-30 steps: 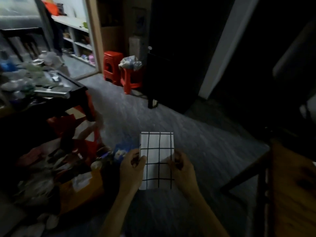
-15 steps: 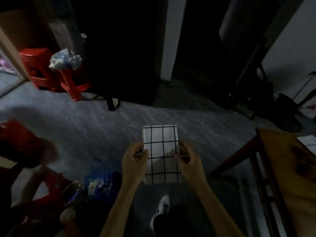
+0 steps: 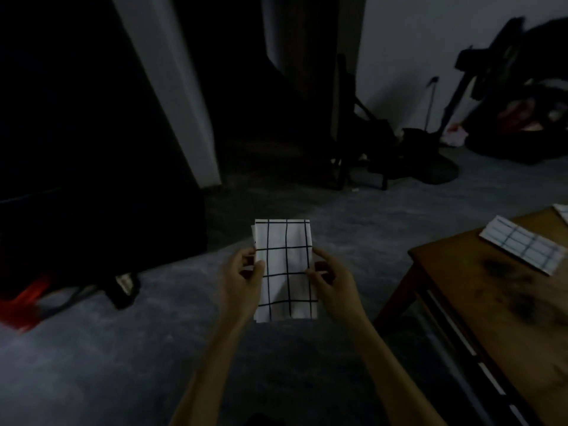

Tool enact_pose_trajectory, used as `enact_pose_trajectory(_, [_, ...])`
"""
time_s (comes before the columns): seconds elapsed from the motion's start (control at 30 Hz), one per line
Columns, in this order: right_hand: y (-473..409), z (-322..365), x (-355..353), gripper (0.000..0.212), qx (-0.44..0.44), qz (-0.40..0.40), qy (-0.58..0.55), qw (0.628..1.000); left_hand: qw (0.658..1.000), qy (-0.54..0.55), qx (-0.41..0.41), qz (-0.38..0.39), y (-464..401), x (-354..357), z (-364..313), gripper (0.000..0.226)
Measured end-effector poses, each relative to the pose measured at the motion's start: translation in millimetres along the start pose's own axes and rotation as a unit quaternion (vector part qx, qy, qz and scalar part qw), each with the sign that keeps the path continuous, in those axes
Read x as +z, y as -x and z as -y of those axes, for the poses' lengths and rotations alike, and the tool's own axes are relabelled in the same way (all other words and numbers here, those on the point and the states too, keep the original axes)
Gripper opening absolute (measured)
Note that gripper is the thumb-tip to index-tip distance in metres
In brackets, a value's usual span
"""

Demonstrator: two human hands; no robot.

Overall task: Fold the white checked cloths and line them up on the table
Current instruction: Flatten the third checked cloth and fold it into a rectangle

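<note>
Swinging round since a second ago, the view now takes in the table (image 3: 479, 305), with a folded cloth (image 3: 522, 249) lying on its far end. Left of the table, the left hand (image 3: 242, 279) and right hand (image 3: 333, 279) pinch another cloth (image 3: 284, 269) by its sides above the floor; its layers could slip apart if either pinch loosens.

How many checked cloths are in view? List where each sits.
3: one cloth held in both hands, one flat on the table, one cut off at the right edge.
</note>
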State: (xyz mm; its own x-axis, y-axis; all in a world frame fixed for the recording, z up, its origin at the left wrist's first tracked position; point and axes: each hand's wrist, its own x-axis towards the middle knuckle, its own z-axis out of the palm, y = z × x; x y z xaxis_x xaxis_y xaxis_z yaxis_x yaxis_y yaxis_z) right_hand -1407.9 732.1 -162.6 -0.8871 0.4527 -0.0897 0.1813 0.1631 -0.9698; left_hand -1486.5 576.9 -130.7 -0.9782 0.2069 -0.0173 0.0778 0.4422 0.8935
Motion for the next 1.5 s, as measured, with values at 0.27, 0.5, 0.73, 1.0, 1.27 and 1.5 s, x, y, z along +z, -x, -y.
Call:
enact_pose_trajectory(0.27, [-118.1,-22.2,-37.9,0.039,0.050,-0.157,-0.002,0.986,0.991,0.041,0.019,0.127,-150.9,97.2,-21.2,0.020])
enact_pose_trajectory(0.5, [-187.6,-11.3,-87.2,0.039,0.113,-0.336,-0.010,0.935,0.938,0.049,0.115,0.323,-265.5,192.7,-74.1,0.025])
enact_pose_trajectory(0.73, [-185.1,-31.4,-133.0,0.041,0.168,-0.494,-0.027,0.853,0.847,0.016,0.215,0.486,-271.1,304.2,-116.2,0.031])
enact_pose_trajectory(1.0, [-155.8,-97.0,-212.9,0.036,0.204,-0.598,-0.131,0.764,0.749,-0.037,0.249,0.613,-215.0,446.8,-139.0,0.032])
enact_pose_trajectory(1.27, [-142.7,-159.1,-276.6,0.044,0.305,-0.617,-0.231,0.687,0.670,-0.146,0.282,0.670,-174.4,570.3,-153.9,0.035])
enact_pose_trajectory(1.5, [-134.1,-175.5,-288.1,0.042,0.402,-0.623,-0.195,0.642,0.632,-0.178,0.266,0.706,-163.3,606.1,-159.5,0.035])
